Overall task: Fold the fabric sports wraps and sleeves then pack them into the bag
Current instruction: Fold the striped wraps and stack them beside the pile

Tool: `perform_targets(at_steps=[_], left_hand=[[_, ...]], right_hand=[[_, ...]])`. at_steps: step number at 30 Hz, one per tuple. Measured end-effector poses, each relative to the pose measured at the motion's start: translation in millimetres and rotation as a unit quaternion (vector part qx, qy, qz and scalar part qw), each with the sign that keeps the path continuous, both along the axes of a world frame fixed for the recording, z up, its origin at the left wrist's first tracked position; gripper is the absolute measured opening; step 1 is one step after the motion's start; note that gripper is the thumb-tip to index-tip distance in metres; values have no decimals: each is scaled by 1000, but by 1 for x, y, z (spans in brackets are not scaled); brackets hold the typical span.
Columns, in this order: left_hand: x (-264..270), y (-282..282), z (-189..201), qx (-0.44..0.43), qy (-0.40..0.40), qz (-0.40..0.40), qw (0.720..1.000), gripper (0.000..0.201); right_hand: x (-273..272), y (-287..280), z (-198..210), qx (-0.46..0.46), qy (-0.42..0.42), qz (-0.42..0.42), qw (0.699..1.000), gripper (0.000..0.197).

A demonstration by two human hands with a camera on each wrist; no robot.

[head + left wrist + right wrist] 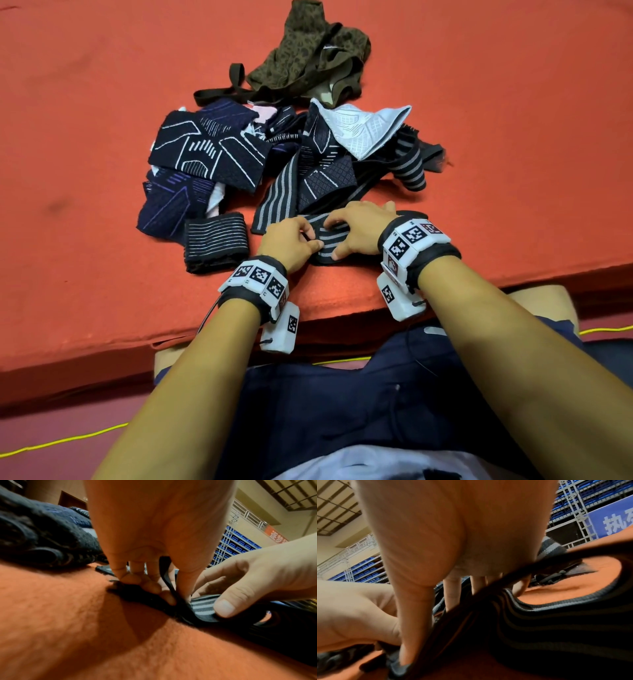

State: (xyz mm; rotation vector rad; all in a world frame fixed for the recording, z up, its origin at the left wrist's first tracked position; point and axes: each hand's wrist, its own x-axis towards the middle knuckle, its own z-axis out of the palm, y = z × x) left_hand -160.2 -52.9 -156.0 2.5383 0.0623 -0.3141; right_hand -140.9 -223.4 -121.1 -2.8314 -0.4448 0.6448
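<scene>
A black wrap with grey stripes (327, 236) lies near the front edge of the red mat (85, 137). My left hand (310, 244) pinches its end between thumb and fingers; the left wrist view shows the left hand (175, 595) holding a thin black flap upright. My right hand (334, 240) curls over the same wrap with the thumb pressed on its stripes (202, 608). In the right wrist view the striped wrap (556, 628) loops under my right hand (428, 628). The olive camouflage bag (308, 58) lies crumpled at the far side, its opening hidden.
A pile of navy patterned sleeves (205, 150) and a white sleeve (363, 126) sits between my hands and the bag. One folded striped wrap (215, 241) lies left of my left hand. The mat's front edge (342, 308) runs just under my wrists.
</scene>
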Motion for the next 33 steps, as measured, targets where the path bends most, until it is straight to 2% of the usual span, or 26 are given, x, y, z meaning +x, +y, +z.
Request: perform_targets(at_steps=[3, 8, 10, 14, 18, 21, 25, 29, 33], left_hand=[[-2, 0, -2, -1, -16, -1, 1000, 19], [-1, -1, -6, -5, -21, 9, 1000, 19], [1, -1, -8, 0, -22, 18, 1000, 25], [5, 1, -9, 20, -2, 39, 999, 40], [8, 4, -8, 64, 29, 33, 997, 40], [10, 7, -4, 97, 33, 32, 994, 37], [14, 12, 2, 104, 36, 33, 993, 43], [14, 16, 8, 97, 53, 33, 993, 37], [14, 22, 11, 92, 69, 39, 993, 34]], right_hand=[[0, 4, -2, -29, 11, 15, 999, 77], [2, 5, -5, -44, 5, 34, 998, 82], [1, 4, -6, -47, 1, 40, 998, 82], [1, 2, -9, -23, -21, 19, 999, 69], [10, -14, -4, -2, -36, -65, 997, 48], [18, -29, 1, 2, -1, -91, 996, 55], [23, -37, -3, 6, 11, -99, 995, 68], [22, -31, -1, -11, 2, -92, 996, 61], [20, -25, 9, -6, -42, -35, 998, 50]])
